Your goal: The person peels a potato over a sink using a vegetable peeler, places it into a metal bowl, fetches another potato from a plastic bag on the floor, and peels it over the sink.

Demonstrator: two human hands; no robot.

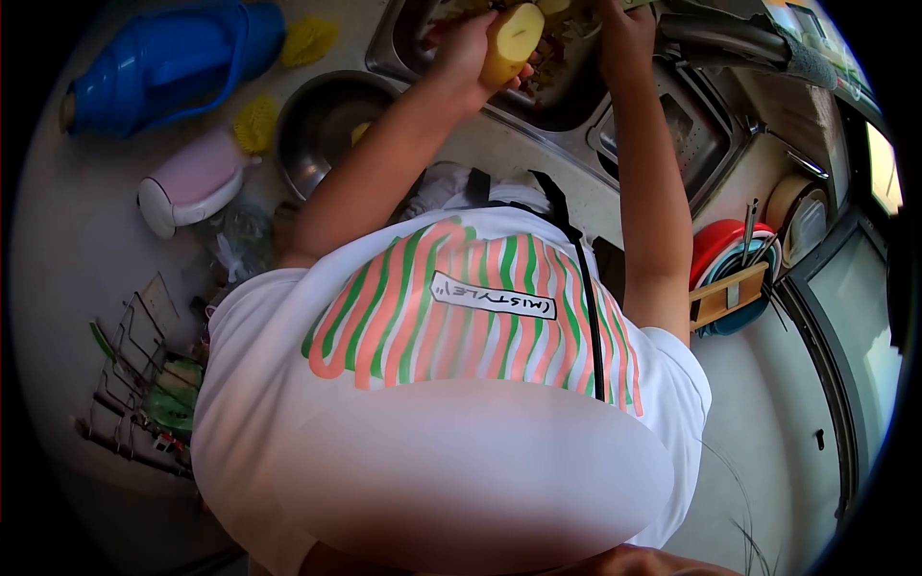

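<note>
My left hand (pixel 463 60) is wrapped round a potato (pixel 514 46) with a pale yellow, bared face, above the left sink basin (pixel 567 115). Dark reddish and yellowish peelings (pixel 549 82) lie in that basin. Another pale yellow piece (pixel 553 6) shows partly at the top edge. Over the divider side of the sink, my right hand (pixel 629 29) is closed at the top of the view. A greenish bit of something shows at its fingers, but its kind is cut off by the frame edge.
Left of my arm stands a steel bowl (pixel 305 144) with a yellow piece inside. Beyond it are a blue thermos flask (pixel 173 67), a pink kettle (pixel 197 182) and yellow mesh scrubbers (pixel 310 41). A faucet (pixel 725 38) juts in at right, above stacked basins (pixel 720 250).
</note>
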